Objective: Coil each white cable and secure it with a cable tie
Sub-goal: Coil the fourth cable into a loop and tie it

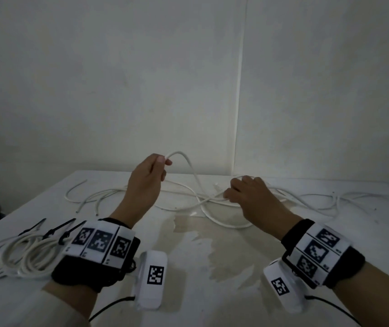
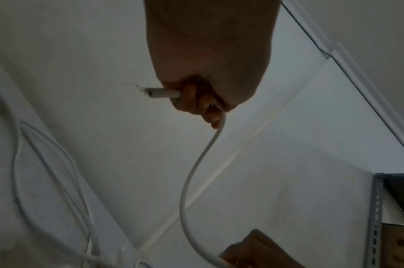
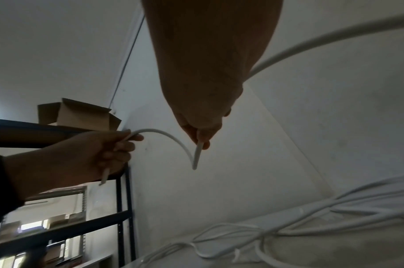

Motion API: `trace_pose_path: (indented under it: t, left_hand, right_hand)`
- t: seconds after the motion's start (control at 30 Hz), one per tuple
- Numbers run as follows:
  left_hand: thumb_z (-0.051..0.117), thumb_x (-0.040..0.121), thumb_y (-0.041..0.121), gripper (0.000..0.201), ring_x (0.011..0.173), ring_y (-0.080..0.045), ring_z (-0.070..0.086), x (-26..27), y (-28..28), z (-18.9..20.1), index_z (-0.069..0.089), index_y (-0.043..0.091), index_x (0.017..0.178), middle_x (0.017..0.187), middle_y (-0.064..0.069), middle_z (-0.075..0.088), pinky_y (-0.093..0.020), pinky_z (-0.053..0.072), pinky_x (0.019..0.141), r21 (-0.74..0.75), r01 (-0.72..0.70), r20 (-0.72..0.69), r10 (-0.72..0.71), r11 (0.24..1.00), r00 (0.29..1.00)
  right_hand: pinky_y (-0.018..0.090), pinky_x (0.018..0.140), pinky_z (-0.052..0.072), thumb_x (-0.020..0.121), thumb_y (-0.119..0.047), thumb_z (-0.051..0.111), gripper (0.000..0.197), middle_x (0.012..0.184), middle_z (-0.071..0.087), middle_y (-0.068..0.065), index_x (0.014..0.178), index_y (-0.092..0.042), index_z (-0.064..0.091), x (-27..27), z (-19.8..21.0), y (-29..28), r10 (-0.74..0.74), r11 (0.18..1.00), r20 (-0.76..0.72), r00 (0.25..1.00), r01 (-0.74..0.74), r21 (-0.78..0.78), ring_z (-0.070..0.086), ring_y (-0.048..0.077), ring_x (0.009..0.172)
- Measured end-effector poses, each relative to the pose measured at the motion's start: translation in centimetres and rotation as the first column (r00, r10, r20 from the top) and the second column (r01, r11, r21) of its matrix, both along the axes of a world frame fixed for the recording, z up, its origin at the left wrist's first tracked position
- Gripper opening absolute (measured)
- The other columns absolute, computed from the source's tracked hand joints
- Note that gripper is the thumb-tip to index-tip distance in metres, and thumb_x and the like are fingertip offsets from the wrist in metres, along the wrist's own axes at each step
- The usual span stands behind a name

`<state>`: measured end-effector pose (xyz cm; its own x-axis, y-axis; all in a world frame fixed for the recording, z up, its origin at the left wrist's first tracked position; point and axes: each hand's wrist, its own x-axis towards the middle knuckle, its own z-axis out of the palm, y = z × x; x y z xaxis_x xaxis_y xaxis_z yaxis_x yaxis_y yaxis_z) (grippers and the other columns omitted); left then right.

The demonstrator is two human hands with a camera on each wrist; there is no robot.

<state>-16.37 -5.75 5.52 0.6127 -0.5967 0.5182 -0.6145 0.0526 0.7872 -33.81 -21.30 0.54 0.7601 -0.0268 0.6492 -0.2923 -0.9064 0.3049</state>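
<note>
My left hand (image 1: 152,172) is raised above the white table (image 1: 212,267) and grips the end of a white cable (image 1: 188,165); the cut end pokes out of my fist (image 2: 159,93). From there the cable arches down to my right hand (image 1: 243,192), which pinches it (image 3: 197,145) low over a tangle of loose white cables (image 1: 212,204). At the front left lie coiled white cables (image 1: 16,253) with black cable ties (image 1: 59,228) on them.
More loose cables (image 1: 330,199) trail off to the right along the wall. A dark metal shelf (image 3: 59,181) with a cardboard box (image 3: 82,116) stands to the left. The table's middle has a worn, stained patch (image 1: 212,244).
</note>
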Motion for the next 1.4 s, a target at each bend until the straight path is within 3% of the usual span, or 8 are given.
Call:
trace_pose_path:
  t: [0.17,0.37,0.47,0.63,0.77,1.1,1.27,1.4]
  left_hand:
    - [0.035,0.099,0.024,0.026,0.050,0.006,0.044,-0.3,-0.2,0.0,0.059,0.018,0.091,0.063,0.006,0.048,-0.010,0.031,0.050,0.052,0.044,0.134,-0.051,0.998,0.990]
    - [0.038,0.098,0.026,0.026,0.056,-0.003,0.045,-2.1,-0.4,-0.4,0.057,0.030,0.081,0.068,0.010,0.056,-0.019,0.034,0.057,0.159,0.146,0.158,-0.171,0.976,0.972]
    - [0.038,0.099,0.029,0.034,0.065,-0.015,0.046,-2.7,0.0,-0.6,0.055,0.027,0.069,0.068,0.003,0.056,-0.030,0.034,0.065,0.206,0.197,0.129,-0.226,0.959,0.966]
    - [0.040,0.098,0.028,0.034,0.058,-0.009,0.040,-2.5,0.5,-0.3,0.060,0.017,0.073,0.055,0.012,0.051,-0.028,0.032,0.063,0.202,0.279,0.020,-0.289,0.939,0.957]
    - [0.041,0.097,0.029,0.032,0.056,-0.006,0.041,-2.6,0.7,-0.2,0.063,0.031,0.073,0.051,0.014,0.051,-0.019,0.032,0.057,0.250,0.339,0.005,-0.352,0.907,0.936]
    - [0.038,0.098,0.024,0.030,0.049,0.000,0.035,-2.9,0.8,0.0,0.062,0.018,0.082,0.063,0.010,0.048,-0.009,0.029,0.048,0.198,0.392,-0.075,-0.385,0.898,0.920]
    - [0.042,0.097,0.025,0.028,0.048,0.001,0.037,-2.6,0.5,0.1,0.063,0.021,0.078,0.058,0.011,0.047,-0.010,0.029,0.049,0.211,0.372,-0.035,-0.373,0.904,0.927]
    - [0.052,0.091,0.028,0.024,0.050,0.001,0.042,-2.3,0.2,0.2,0.064,0.028,0.071,0.047,0.018,0.051,-0.009,0.031,0.050,0.209,0.314,0.002,-0.321,0.926,0.947]
  right_hand:
    - [0.025,0.059,0.009,0.072,0.001,0.039,0.026,0.071,0.054,0.003,0.081,-0.017,0.055,1.6,1.6,2.1,0.225,0.973,0.008,0.974,-0.225,0.054,0.030,0.015,0.068]
    - [0.033,0.062,0.032,0.088,-0.017,0.043,0.015,0.077,0.056,0.011,0.085,-0.008,0.055,3.2,3.8,4.2,0.388,0.889,0.115,0.915,-0.404,0.215,0.038,0.014,0.068]
    - [0.029,0.062,0.036,0.089,-0.020,0.044,0.026,0.077,0.055,0.014,0.081,0.000,0.059,3.5,4.8,4.4,0.365,0.860,0.181,0.913,-0.406,0.310,0.046,0.018,0.065]
    - [0.014,0.069,0.039,0.092,-0.015,0.052,0.020,0.093,0.060,0.004,0.101,-0.002,0.064,3.0,5.5,4.1,0.305,0.683,0.190,0.933,-0.354,0.639,0.054,0.012,0.078]
    - [0.023,0.074,0.046,0.092,-0.014,0.052,0.016,0.078,0.065,-0.009,0.091,-0.011,0.068,2.3,5.9,4.6,0.242,0.503,0.160,0.957,-0.265,0.823,0.062,0.013,0.080]
    - [0.013,0.049,0.036,0.094,-0.025,0.050,0.020,0.074,0.069,0.000,0.086,-0.022,0.067,1.3,6.8,4.9,0.207,0.188,0.152,0.966,-0.192,0.963,0.043,0.000,0.044]
    - [0.007,0.044,0.032,0.095,-0.021,0.048,0.022,0.069,0.067,0.009,0.083,-0.017,0.065,1.0,6.8,5.2,0.189,0.198,0.196,0.962,-0.233,0.952,0.039,0.001,0.039]
    - [0.007,0.044,0.032,0.095,-0.018,0.049,0.022,0.068,0.069,-0.004,0.081,-0.015,0.065,0.8,7.1,5.1,0.179,0.188,0.176,0.968,-0.209,0.960,0.038,0.002,0.039]
